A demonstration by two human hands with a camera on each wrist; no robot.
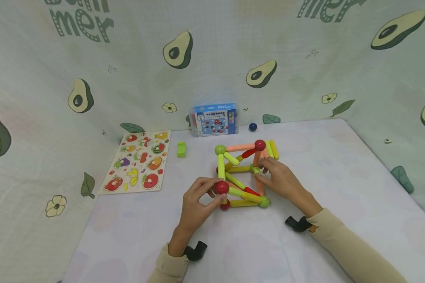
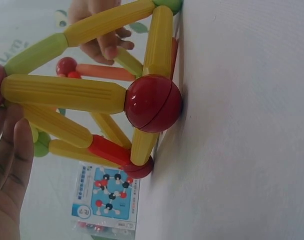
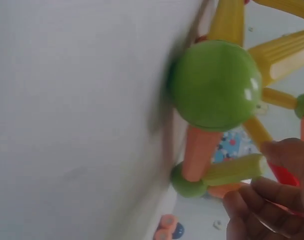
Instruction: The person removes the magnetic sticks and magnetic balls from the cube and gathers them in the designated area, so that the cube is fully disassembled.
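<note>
A frame of plastic rods and balls stands on the table, with yellow, green, orange and red rods joining red and green balls. My left hand holds an upper red ball at the frame's near left corner, thumb and fingers on either side. Below it, a lower red ball rests on the table. At the frame's right side, my right hand pinches the free end of a short yellow-green rod. That rod's other end meets a low green ball. Nearer stands another green ball.
Several loose rods lie behind the right hand. At the back are a boxed set and a dark blue ball. A fruit puzzle board and a green block lie to the left. An avocado-print cloth hangs behind.
</note>
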